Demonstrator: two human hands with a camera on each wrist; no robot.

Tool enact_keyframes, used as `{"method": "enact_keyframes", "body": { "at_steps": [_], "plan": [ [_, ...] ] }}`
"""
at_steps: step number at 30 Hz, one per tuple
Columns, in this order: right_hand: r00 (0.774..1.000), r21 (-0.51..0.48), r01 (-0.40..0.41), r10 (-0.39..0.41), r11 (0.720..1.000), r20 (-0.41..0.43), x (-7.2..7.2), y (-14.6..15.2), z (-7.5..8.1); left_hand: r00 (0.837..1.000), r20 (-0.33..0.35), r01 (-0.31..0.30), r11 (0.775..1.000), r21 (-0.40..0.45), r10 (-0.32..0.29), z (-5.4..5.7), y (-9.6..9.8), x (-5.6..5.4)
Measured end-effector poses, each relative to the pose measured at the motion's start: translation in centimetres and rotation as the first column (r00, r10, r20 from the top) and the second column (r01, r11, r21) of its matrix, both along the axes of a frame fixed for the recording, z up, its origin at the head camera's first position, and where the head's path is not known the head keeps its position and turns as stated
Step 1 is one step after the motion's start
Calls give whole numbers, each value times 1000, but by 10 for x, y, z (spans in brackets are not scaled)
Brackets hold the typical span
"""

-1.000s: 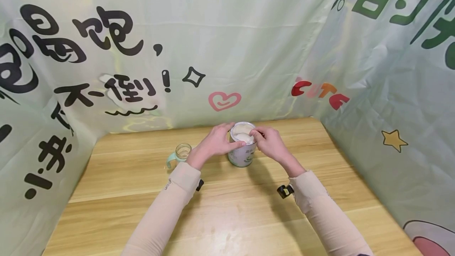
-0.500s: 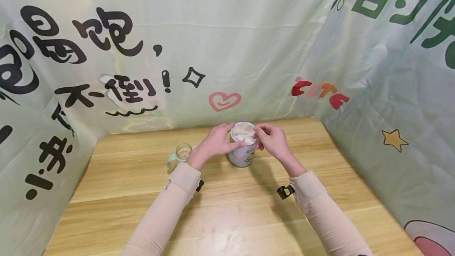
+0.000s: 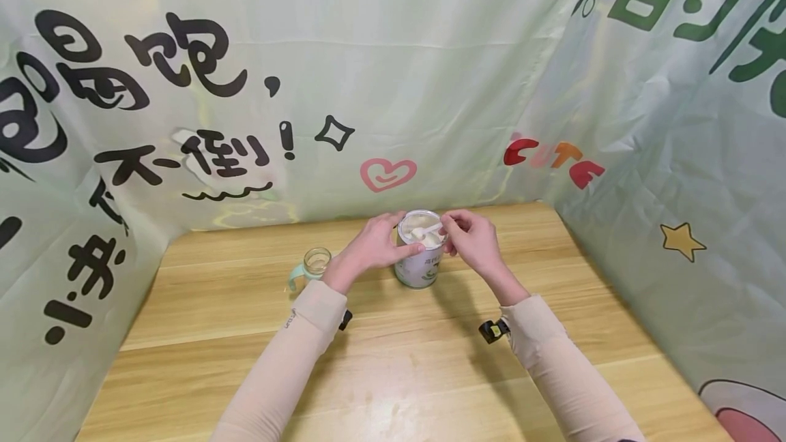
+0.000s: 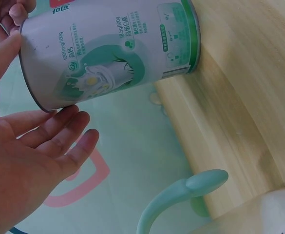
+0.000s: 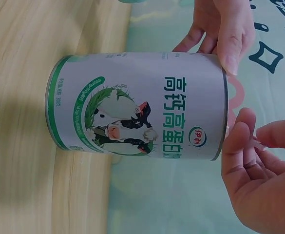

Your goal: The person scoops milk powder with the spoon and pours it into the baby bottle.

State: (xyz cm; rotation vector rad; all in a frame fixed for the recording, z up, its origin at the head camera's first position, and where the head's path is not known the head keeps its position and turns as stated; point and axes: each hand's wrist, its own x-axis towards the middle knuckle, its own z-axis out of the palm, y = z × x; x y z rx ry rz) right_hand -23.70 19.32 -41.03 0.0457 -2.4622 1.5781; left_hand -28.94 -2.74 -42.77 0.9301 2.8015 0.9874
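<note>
An open milk powder can (image 3: 417,273) stands upright on the table in the head view; pale powder shows inside. My left hand (image 3: 376,243) holds its rim from the left, the thumb at the near side and the fingers on the far side. My right hand (image 3: 474,243) pinches the handle of a white scoop (image 3: 428,230) at the rim's right. The scoop's bowl lies over the can's mouth with powder in or around it. In the right wrist view, the can (image 5: 132,109) shows a cow label, and the right hand (image 5: 261,170) hides most of the scoop.
A clear baby bottle (image 3: 316,262) with a mint handle (image 3: 296,277) and no cap stands left of the can, partly behind the left wrist. Printed cloth walls (image 3: 430,87) enclose the wooden table (image 3: 393,374) at the back and sides.
My right hand has drawn slightly right, and the scoop has risen from the powder into view across the can's mouth. The left hand and the can have stayed put.
</note>
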Motion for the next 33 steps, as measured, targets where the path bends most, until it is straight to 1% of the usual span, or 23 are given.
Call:
{"method": "enact_keyframes", "body": {
  "at_steps": [8,17,26,33],
  "plan": [
    [997,44,25,-21,999,-79,2,-2,2,1000,-7,8,1000,2,-8,1,0,0],
    [993,74,43,-34,996,-111,4,-3,2,1000,-8,11,1000,-2,-11,1,-1,0],
    [992,28,57,-54,998,-114,4,-2,2,1000,-9,10,1000,-10,-10,1,-1,0],
    [992,-23,46,-48,999,-113,5,-1,2,1000,2,12,1000,-19,-12,2,-1,0]
  ]
}}
